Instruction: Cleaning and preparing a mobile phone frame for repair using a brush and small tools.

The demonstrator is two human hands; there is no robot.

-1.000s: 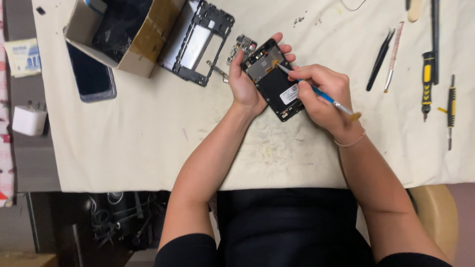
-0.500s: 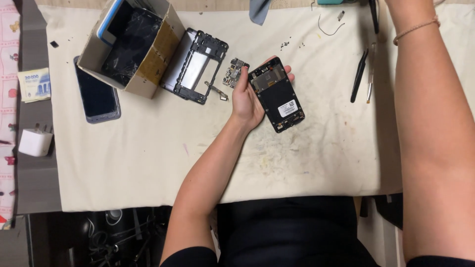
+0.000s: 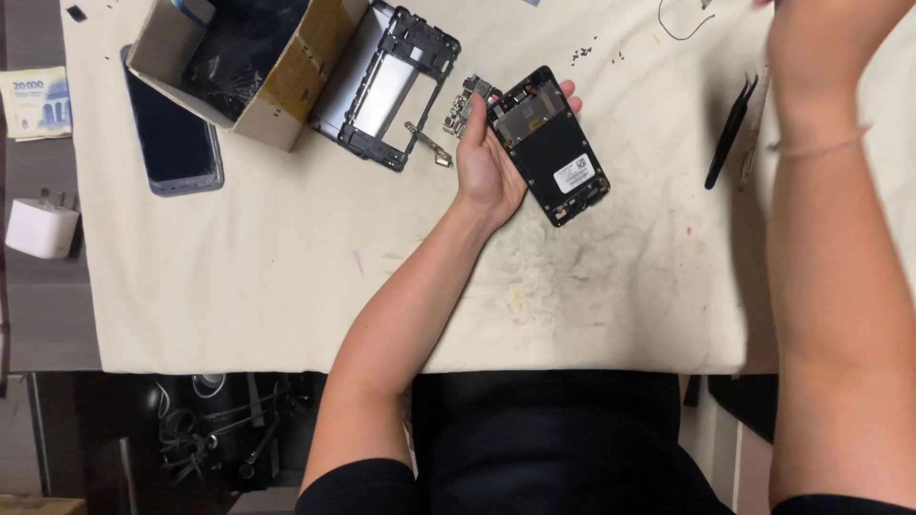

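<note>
The worktop (image 3: 286, 286) was covered by a stained white cloth, with a box (image 3: 243, 67), a frame (image 3: 386, 91), a second phone (image 3: 172, 143) and tweezers (image 3: 730, 133) on it. The left hand (image 3: 491, 157) gripped the open phone (image 3: 553, 143) from its side, just above the cloth. Compared with a second ago, the right hand no longer touched the phone; it was raised out of view, so its state I cannot tell.

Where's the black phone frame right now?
In the head view, the black phone frame lies on the white cloth, upper centre, between the cardboard box and the left hand.
</note>
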